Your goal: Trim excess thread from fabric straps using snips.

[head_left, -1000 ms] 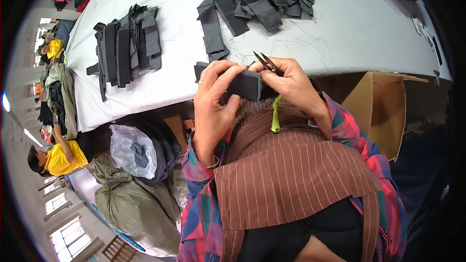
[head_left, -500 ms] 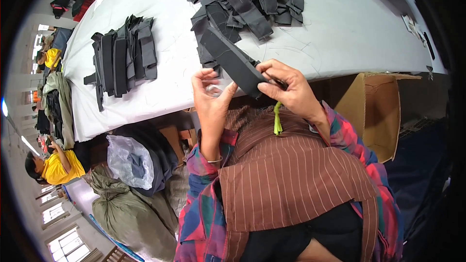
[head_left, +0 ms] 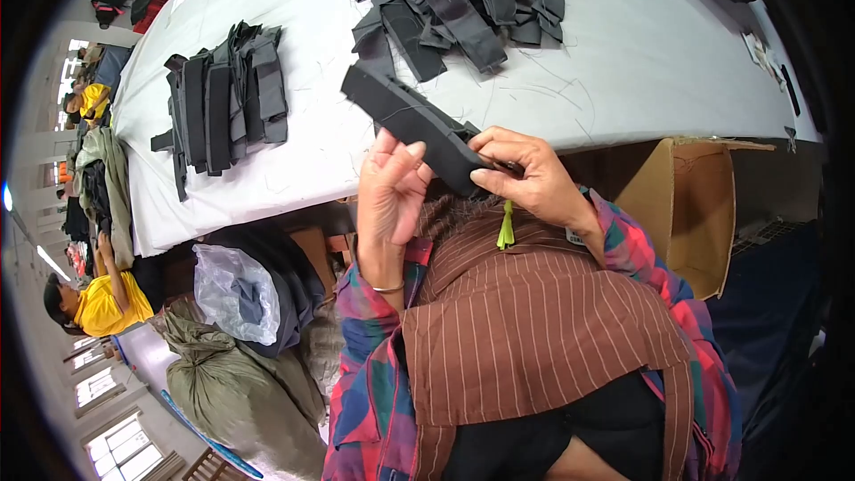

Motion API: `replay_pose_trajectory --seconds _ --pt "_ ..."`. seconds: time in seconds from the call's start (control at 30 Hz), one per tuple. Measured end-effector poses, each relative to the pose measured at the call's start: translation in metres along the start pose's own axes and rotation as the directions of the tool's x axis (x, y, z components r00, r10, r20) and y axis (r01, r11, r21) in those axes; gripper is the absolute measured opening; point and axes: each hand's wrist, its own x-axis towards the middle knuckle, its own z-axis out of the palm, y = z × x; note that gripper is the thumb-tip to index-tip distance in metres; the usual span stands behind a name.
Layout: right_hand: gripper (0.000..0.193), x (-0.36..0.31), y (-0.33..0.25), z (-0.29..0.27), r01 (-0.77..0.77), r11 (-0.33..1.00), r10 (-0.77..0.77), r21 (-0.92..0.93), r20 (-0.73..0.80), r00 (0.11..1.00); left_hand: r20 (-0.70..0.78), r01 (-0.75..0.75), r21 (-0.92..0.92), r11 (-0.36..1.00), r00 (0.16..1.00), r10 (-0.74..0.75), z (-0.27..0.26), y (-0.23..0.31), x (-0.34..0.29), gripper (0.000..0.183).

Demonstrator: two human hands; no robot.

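Observation:
My right hand is closed on one end of a folded black fabric strip, thumb in front and fingers behind. A dark object, mostly hidden, also shows between those fingers, and a yellow-green tassel hangs below them. Close against the strip's lower edge, my left hand has its thumb and fingers drawn together in a pinch. Whatever is between them is too small to see. The strip slants up to the left over the front edge of the white-covered table.
A heap of loose dark strips lies at the far side, and a neater stack at the left. An open cardboard box stands below the table's right. Lower left are a clear plastic bag and an olive sack. People in yellow are farther left.
My left hand has gone from spread fingers to a pinch beside the strip. The strip's free end has swung left and down, while my right hand keeps its hold.

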Motion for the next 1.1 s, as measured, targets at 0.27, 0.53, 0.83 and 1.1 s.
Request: replay_pose_trajectory --seconds 0.27,0.53,0.83,1.1 --pt "0.015 0.0 0.006 -0.007 -0.236 0.97 0.239 0.057 -0.054 0.97 -0.012 -0.023 0.021 1.0 1.0 0.023 -0.004 0.0 0.001 0.04" --pt "0.014 0.025 -0.003 -0.005 -0.191 0.976 0.196 0.103 -0.037 0.98 0.019 0.08 0.004 0.997 0.997 -0.08 -0.007 -0.006 -0.002 0.034" --pt "0.017 0.043 0.014 -0.01 -0.224 0.968 0.238 0.109 -0.143 0.961 -0.162 0.011 0.062 0.998 0.987 -0.001 -0.001 -0.015 -0.005 0.021" --pt "0.029 0.018 -0.015 -0.014 -0.061 0.823 -0.088 -0.565 -0.233 0.969 -0.213 -0.201 0.344 0.917 0.935 0.284 0.002 -0.023 -0.009 0.032"
